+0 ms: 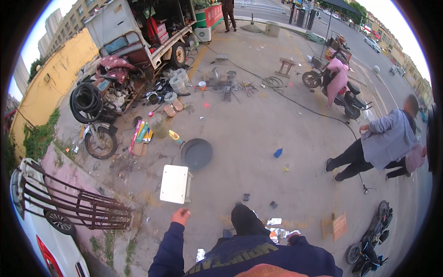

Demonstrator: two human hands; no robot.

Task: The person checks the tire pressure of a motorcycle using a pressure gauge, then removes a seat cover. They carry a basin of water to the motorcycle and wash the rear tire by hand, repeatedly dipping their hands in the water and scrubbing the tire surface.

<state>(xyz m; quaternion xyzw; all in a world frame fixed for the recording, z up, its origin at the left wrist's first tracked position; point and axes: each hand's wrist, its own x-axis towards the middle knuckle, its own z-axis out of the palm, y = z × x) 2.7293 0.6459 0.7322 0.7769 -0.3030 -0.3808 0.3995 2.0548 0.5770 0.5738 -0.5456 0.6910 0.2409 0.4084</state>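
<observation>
My left hand [181, 216] is held out in front of a white-topped stool [174, 184], apart from it. Its fingers look loosely curled, and I see nothing in them. My right hand [294, 237] is by my right side, mostly covered by the navy sleeve, beside crumpled silver foil-like sheets [278, 233]. Whether it grips one of them is hidden. Beyond the stool stands a round dark basin [197, 154] holding liquid. A yellow bottle [175, 135] stands by the basin's rim. Two small dark objects [246, 197] lie on the concrete before my dark-clothed leg.
A three-wheeled cargo vehicle [114, 83] with tyres on it stands at left. Tools [246, 86] and a long hose [301, 104] lie ahead. A blue bottle [278, 152] lies on the ground. People walk at right [387, 138], near a wooden stool [339, 226] and parked motorbikes [368, 239].
</observation>
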